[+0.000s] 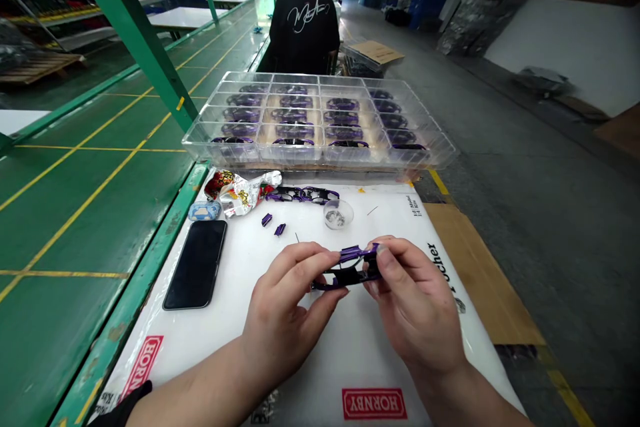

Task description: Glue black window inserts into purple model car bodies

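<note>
Between both hands, above the white work surface (pixel 310 360), is a purple and black plastic frame part (pixel 350 272). My left hand (pixel 295 300) pinches its left end between thumb and fingers. The right end is gripped by my right hand (pixel 415 300), thumb on top near the purple edge. Two small purple pieces (pixel 273 224) lie on the surface beyond my left hand. Farther back rest more purple frame parts (pixel 303 195), beside a small clear dish (pixel 338 215) of tiny bits. A thin pin (pixel 373 211) lies right of the dish.
A clear compartment tray (pixel 320 157) of purple frames spans the back. At the left are a black phone (pixel 195 265), a blue-white packet (pixel 205 211) and a crumpled foil wrapper (pixel 243 192). Green metal post (pixel 137 33) rises at left; a person in black (pixel 304 27) sits beyond the tray.
</note>
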